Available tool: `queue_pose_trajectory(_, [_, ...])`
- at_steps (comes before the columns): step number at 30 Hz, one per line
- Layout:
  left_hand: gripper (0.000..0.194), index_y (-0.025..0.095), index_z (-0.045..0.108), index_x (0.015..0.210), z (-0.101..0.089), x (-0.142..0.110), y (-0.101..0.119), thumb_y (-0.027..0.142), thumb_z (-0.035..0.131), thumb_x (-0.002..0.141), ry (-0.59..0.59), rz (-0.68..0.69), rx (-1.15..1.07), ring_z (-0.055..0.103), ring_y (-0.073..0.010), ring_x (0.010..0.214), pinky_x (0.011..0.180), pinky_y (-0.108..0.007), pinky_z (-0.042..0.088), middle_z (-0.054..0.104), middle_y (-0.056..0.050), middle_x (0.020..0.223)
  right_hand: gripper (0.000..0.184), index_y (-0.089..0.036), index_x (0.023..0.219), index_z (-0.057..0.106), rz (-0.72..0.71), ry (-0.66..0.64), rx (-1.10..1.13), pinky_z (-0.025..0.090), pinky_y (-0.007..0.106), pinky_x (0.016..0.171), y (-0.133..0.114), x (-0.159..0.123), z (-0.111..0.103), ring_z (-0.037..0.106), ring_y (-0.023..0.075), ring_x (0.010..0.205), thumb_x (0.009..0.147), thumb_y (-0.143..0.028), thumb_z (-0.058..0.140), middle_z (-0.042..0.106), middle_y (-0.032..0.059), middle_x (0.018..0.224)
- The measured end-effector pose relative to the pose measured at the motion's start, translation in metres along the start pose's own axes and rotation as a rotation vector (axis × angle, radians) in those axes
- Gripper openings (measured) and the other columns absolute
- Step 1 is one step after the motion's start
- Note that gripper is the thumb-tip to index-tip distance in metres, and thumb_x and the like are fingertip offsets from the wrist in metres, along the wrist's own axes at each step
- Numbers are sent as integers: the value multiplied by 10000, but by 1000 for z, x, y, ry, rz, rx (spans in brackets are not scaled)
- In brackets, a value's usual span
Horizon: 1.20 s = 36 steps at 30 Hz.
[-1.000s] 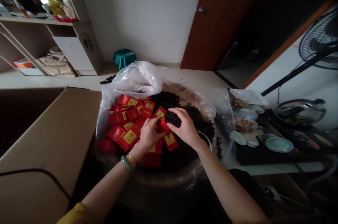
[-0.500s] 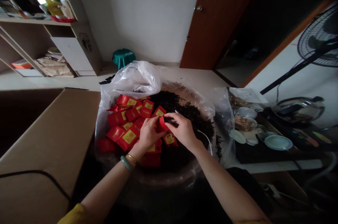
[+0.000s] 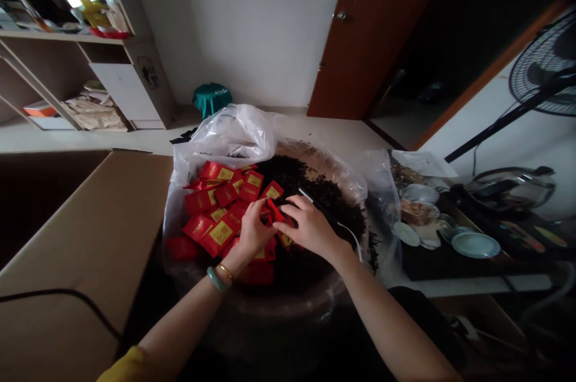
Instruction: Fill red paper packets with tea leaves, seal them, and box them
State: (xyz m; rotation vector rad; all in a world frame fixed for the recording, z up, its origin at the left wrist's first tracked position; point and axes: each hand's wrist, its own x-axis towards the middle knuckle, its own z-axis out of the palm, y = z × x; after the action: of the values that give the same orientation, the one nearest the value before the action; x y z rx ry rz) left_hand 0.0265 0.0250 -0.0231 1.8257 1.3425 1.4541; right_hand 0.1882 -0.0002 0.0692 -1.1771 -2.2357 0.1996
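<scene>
A small red packet (image 3: 273, 211) is being held open at its mouth by the left hand (image 3: 253, 229), fingers closed on its edge, over the basket. The right hand (image 3: 306, 225), which a second ago was being brought in bunched around a clump of dark tea, is now being pressed against the packet mouth with fingers pinched low; the clump is no longer being seen in it, so the tea is judged to be going into the packet, though whether anything is left in the fingers cannot be told. Loose dark tea leaves (image 3: 310, 190) are being kept in a plastic-lined basket (image 3: 315, 301), with a heap of red packets (image 3: 215, 208) lying on its left side. A cardboard box (image 3: 85, 238) is standing to the left, and a tea tray with dishes (image 3: 450, 238) to the right. Shelves (image 3: 67, 70), a brown door (image 3: 373, 34) and a fan (image 3: 546, 64) are being noted in the room beyond.
</scene>
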Motion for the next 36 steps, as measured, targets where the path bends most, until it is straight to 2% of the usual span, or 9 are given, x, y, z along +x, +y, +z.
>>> queue_pose_trajectory(3, [570, 199, 568, 1121, 0, -1, 0, 121, 765, 591, -39, 17, 41, 649, -209, 903, 799, -380, 584, 654, -59, 1010, 251, -192, 991, 686, 52, -107, -112, 540, 411, 832, -1, -1, 3, 610, 257, 973, 799, -354, 682, 618, 118, 1063])
queue_pose_trajectory(8, [584, 202, 531, 1167, 0, 2, 2, 242, 776, 638, -24, -21, 5, 651, -187, 857, 767, -362, 588, 645, -66, 1037, 169, -195, 912, 690, 173, -8, 56, 530, 282, 778, 11, 3, -12, 654, 164, 838, 895, -273, 541, 661, 63, 946])
queue_pose_trajectory(12, [551, 200, 522, 1158, -5, 7, 6, 301, 758, 671, -2, -38, -41, 649, -164, 802, 755, -342, 589, 649, -60, 1008, 183, -194, 940, 695, 431, -429, -104, 497, 273, 797, 37, -2, -14, 681, 189, 871, 859, -150, 537, 704, 61, 912])
queue_pose_trajectory(15, [482, 202, 550, 1116, -8, 10, 8, 301, 745, 686, -5, -28, -37, 645, -167, 807, 754, -336, 588, 657, -48, 955, 573, -195, 1291, 541, 533, -719, -299, 486, 335, 855, 50, -13, 1, 640, 278, 1057, 738, -98, 655, 621, 154, 1188])
queue_pose_trajectory(18, [451, 208, 567, 1101, -9, 10, 8, 291, 740, 693, -26, -30, -33, 643, -156, 769, 749, -330, 590, 659, -33, 911, 929, -218, 1443, 335, 521, -799, -341, 499, 397, 837, 48, -18, 18, 604, 356, 1099, 632, -212, 788, 500, 208, 1308])
queue_pose_trajectory(20, [446, 206, 570, 1101, -9, 9, 7, 281, 738, 694, -45, -41, -36, 643, -149, 745, 748, -328, 591, 658, -30, 897, 962, -217, 1420, 364, 490, -844, -342, 503, 408, 829, 42, -18, 25, 596, 374, 1099, 583, -299, 832, 487, 203, 1308])
queue_pose_trajectory(25, [514, 202, 537, 1151, -10, 9, 9, 277, 740, 686, -59, -63, -54, 638, -141, 740, 757, -335, 591, 645, -44, 958, 799, -215, 1302, 484, 470, -818, -334, 509, 394, 785, 36, -19, 38, 630, 344, 1027, 592, -375, 814, 547, 172, 1225])
queue_pose_trajectory(30, [616, 231, 473, 1243, -12, 11, 11, 246, 734, 685, -51, -15, -47, 642, -160, 884, 818, -340, 575, 615, -65, 1135, 467, -217, 1162, 606, 417, -708, -283, 503, 336, 714, 41, -26, 45, 677, 286, 926, 704, -133, 652, 641, 144, 1096])
queue_pose_trajectory(36, [673, 246, 419, 1319, -15, 11, 9, 242, 725, 720, -57, 36, 61, 648, -186, 978, 851, -336, 559, 618, -69, 1191, 321, -201, 909, 689, 476, -495, 38, 507, 233, 625, 60, -17, 14, 687, 166, 697, 652, -22, 616, 725, 24, 866])
